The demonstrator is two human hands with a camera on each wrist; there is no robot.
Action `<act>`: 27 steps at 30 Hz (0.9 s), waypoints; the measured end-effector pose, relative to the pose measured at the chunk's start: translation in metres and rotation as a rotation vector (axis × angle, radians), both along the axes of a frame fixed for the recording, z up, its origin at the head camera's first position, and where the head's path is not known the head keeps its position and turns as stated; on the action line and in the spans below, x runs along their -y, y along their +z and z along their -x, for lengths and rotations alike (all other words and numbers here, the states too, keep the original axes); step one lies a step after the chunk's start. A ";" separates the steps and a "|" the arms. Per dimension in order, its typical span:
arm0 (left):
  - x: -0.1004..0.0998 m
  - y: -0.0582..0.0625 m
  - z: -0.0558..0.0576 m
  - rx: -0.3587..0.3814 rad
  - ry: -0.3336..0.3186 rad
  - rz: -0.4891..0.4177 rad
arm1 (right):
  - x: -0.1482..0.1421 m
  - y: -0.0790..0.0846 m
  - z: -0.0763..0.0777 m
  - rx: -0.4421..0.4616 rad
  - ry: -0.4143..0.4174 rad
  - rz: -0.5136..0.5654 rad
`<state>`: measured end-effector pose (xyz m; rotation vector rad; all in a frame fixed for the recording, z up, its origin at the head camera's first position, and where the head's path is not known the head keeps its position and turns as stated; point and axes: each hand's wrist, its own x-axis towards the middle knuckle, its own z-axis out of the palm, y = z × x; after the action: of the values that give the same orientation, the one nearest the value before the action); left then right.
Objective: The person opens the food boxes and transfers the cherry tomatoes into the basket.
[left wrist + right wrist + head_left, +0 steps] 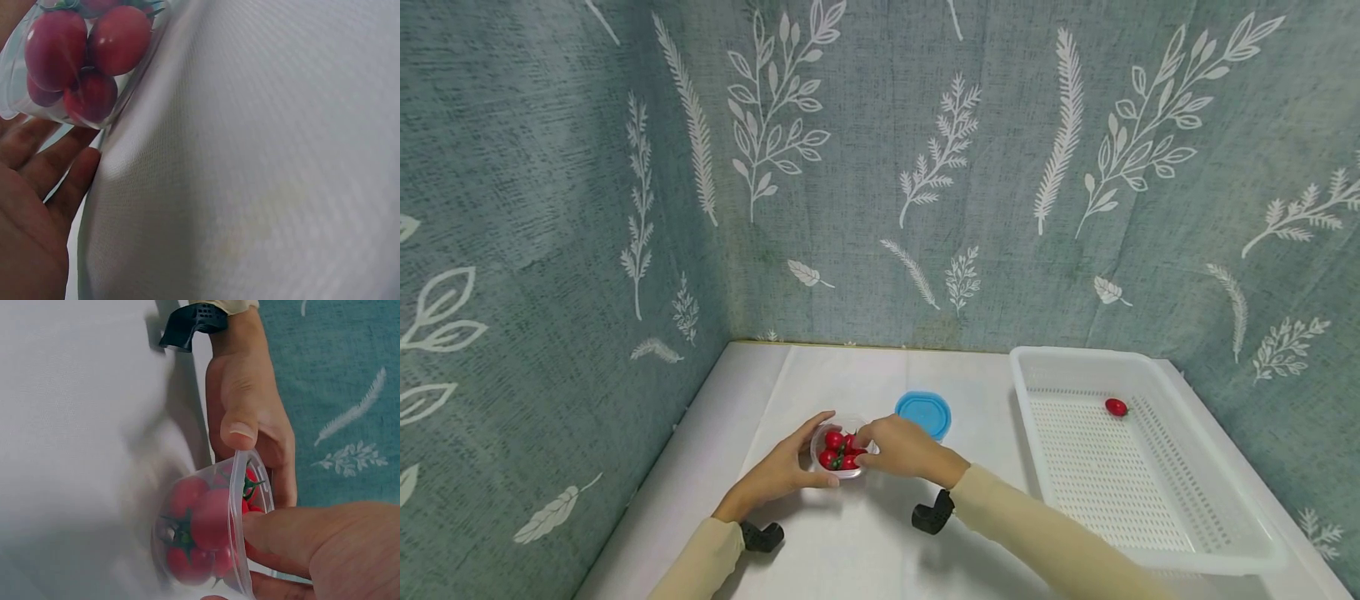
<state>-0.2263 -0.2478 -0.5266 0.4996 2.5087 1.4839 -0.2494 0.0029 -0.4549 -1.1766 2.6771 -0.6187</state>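
A clear plastic container (pixel 847 474) with several red cherry tomatoes (pixel 833 440) in it stands on the white cloth. My left hand (pixel 782 465) holds it from the left, thumb at the near side and fingers round the far side. In the right wrist view, that thumb rests against the container's rim (pixel 237 506). My right hand (pixel 898 447) reaches over the right side, its thumb and fingers inside around a cherry tomato; the fingertips are partly hidden. Green stems show on some tomatoes (pixel 119 40) in the left wrist view.
A blue lid (pixel 923 414) lies on the cloth behind my right hand. To the right stands a large white perforated basket (pixel 1026 417) with one red tomato (pixel 1116 407) in it. Leaf-patterned grey-green fabric (pixel 865 167) walls the table at the back and left.
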 end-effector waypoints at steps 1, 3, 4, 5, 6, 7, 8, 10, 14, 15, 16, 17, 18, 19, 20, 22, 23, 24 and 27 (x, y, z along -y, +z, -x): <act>0.000 0.000 0.000 0.000 -0.003 -0.001 | 0.001 0.000 0.000 0.003 -0.006 -0.004; 0.000 0.000 0.000 0.002 -0.005 -0.004 | 0.004 0.000 -0.001 0.005 -0.014 -0.006; 0.001 0.000 0.000 0.003 -0.006 -0.002 | 0.005 0.000 -0.002 0.006 -0.018 -0.006; 0.001 0.000 -0.001 0.008 -0.005 -0.003 | 0.006 0.000 -0.002 0.004 -0.021 -0.005; 0.001 0.000 -0.001 0.011 -0.002 -0.002 | 0.007 0.001 -0.002 0.004 -0.024 -0.001; 0.001 0.000 0.000 0.013 -0.002 -0.002 | 0.008 0.001 -0.003 0.004 -0.025 0.003; 0.001 0.000 0.000 0.012 -0.002 -0.001 | 0.009 0.001 -0.003 0.001 -0.026 0.006; 0.002 0.000 0.000 0.013 -0.008 -0.005 | 0.010 0.002 -0.003 -0.002 -0.025 0.010; 0.002 0.001 -0.001 0.003 -0.021 -0.007 | 0.013 0.001 -0.002 0.001 -0.019 0.014; 0.002 0.002 -0.001 0.003 -0.023 -0.006 | 0.014 0.000 -0.002 0.004 -0.017 0.018; 0.002 0.002 -0.001 0.002 -0.025 -0.003 | 0.014 -0.001 -0.002 0.008 -0.016 0.021; 0.001 0.003 -0.002 0.001 -0.028 -0.001 | 0.015 -0.002 -0.001 0.013 -0.016 0.025; 0.001 0.003 -0.002 0.001 -0.030 0.002 | 0.015 -0.003 -0.001 0.019 -0.016 0.031; 0.001 0.004 -0.002 0.001 -0.031 0.003 | 0.016 -0.004 -0.001 0.027 -0.016 0.038; 0.001 0.004 -0.002 0.002 -0.032 0.002 | 0.016 -0.004 -0.001 0.033 -0.015 0.043; 0.001 0.004 -0.001 0.003 -0.032 0.004 | 0.016 -0.005 0.000 0.044 -0.015 0.051; 0.001 0.004 -0.001 0.004 -0.031 0.002 | 0.017 -0.005 0.001 0.052 -0.016 0.051; 0.001 0.003 -0.001 0.005 -0.031 -0.001 | 0.017 -0.005 0.002 0.064 -0.019 0.053; 0.002 0.002 0.000 0.008 -0.025 -0.008 | 0.016 -0.005 0.004 0.111 -0.023 0.057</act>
<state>-0.2265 -0.2498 -0.5248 0.5239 2.4821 1.4846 -0.2535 -0.0132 -0.4598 -1.0929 2.5992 -0.7465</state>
